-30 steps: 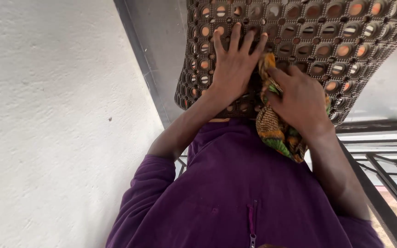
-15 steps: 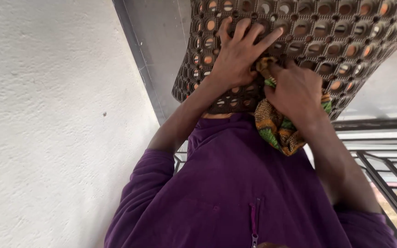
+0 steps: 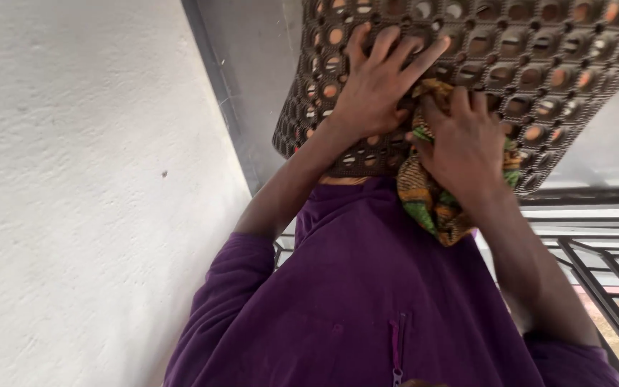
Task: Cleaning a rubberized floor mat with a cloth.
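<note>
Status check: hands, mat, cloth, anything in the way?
Left hand flat on perforated rubber mat, fingers spread. Right hand gripping patterned cloth against mat. Nothing blocking either hand.

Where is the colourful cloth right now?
In the head view the colourful cloth is bunched under the right hand, pressed against the dark holey mat, right of the left hand and above the purple top.

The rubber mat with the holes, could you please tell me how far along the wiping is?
Nothing shows which part is already wiped. In hand: the left hand lies spread flat on the rubber mat, bracing it, while the right hand presses a bunched patterned cloth against the mat's near edge. The far rows of holes lie beyond the cloth. Dirt is too fine to judge here.
</note>
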